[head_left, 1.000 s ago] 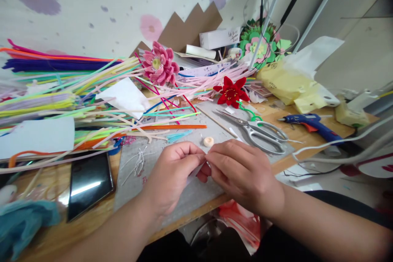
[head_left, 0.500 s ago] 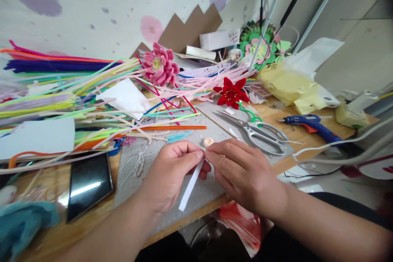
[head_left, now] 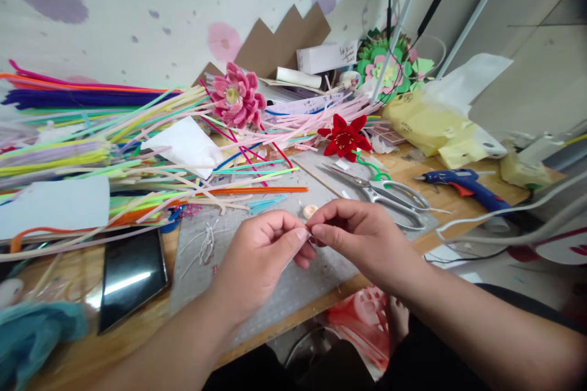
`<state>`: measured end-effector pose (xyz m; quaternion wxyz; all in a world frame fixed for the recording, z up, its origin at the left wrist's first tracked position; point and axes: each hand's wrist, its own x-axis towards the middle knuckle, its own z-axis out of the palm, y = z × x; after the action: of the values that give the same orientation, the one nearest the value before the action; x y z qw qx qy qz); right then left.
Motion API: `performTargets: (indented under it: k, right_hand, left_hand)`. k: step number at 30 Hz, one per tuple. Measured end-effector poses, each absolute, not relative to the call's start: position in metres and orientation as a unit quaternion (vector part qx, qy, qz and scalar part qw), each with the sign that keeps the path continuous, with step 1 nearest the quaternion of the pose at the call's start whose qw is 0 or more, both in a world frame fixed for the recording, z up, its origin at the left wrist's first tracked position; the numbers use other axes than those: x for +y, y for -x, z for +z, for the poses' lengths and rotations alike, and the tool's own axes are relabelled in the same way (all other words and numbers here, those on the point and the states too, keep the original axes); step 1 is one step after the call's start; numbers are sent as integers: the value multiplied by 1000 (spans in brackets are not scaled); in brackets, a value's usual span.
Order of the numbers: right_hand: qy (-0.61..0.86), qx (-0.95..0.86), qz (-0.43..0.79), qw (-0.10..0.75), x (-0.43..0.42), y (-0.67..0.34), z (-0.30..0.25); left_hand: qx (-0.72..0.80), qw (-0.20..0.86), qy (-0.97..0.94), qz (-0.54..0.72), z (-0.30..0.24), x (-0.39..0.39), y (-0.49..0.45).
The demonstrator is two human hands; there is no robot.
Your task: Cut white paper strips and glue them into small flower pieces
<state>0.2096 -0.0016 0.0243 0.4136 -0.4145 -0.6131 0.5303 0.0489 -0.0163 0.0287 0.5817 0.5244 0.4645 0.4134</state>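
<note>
My left hand (head_left: 261,259) and my right hand (head_left: 367,235) meet over the grey cutting mat (head_left: 275,305), thumbs and fingertips pinched together. Between them is a narrow white strip (head_left: 287,264), now seen almost edge-on, with only a thin sliver below my left thumb. The tips of my fingers hide the exact point of grip. Just beyond the fingertips lies a small round cream-coloured piece (head_left: 310,211). Large scissors (head_left: 389,195) rest on the mat past my right hand. A red fuzzy flower (head_left: 345,136) with a green stem lies behind them.
Bundles of coloured pipe cleaners (head_left: 92,153) cover the left and back. A pink flower (head_left: 237,96) lies among them. A blue glue gun (head_left: 463,183) is at right, beside white cables (head_left: 481,215). A black phone-like slab (head_left: 134,281) and a teal cloth (head_left: 41,336) sit at left.
The white strip, earlier hanging flat toward me below my fingers, has turned nearly out of sight. My right hand has rolled so its thumb and index finger now show in a pinch.
</note>
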Motion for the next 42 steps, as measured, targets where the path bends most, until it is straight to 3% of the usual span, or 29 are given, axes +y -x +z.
performTargets:
  k: [6, 14, 19, 21, 26, 28, 35, 42]
  right_hand:
    - [426, -622, 511, 414, -3, -208, 24]
    - [484, -703, 315, 416, -7, -204, 22]
    - [474, -733, 252, 418, -4, -203, 20]
    - [474, -729, 270, 414, -2, -204, 21]
    - [424, -667, 450, 416, 1, -210, 23]
    - [418, -661, 457, 422, 1, -212, 23]
    - [406, -760, 233, 451, -5, -210, 18]
    - [375, -794, 146, 457, -3, -209, 16]
  left_hand:
    - [467, 566, -547, 403, 26, -15, -48]
    - [466, 602, -512, 397, 23, -16, -48]
    - [473, 595, -514, 397, 24, -16, -50]
    - [483, 591, -508, 398, 23, -16, -50]
    - [496, 581, -500, 409, 21, -15, -49]
    - [494, 581, -500, 410, 21, -15, -48]
    - [480, 590, -510, 402, 21, -14, -49]
    - [440, 590, -539, 409, 21, -15, -46]
